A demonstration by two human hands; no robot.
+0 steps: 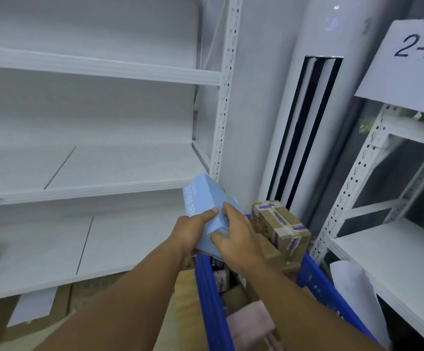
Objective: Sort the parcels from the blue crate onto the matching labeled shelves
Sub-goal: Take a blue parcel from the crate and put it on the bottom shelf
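A light blue box (203, 196) with white lettering is held tilted above the far end of the blue crate (209, 295). My left hand (190, 229) grips its left side, thumb on top. My right hand (236, 234) grips its right side, fingers curled over the edge. A brown cardboard parcel (281, 226) with purple-printed tape sticks up from the crate just right of my hands. More parcels, including a pink one (251, 323), lie lower in the crate. White shelves (92, 188) stand at the left with bare boards.
A tall white air conditioner (307, 122) stands behind the crate. At the right is another white rack (395, 249) with a paper label (413, 59) reading 2-2. Cardboard boxes (61, 312) and a white sheet lie under the left shelves.
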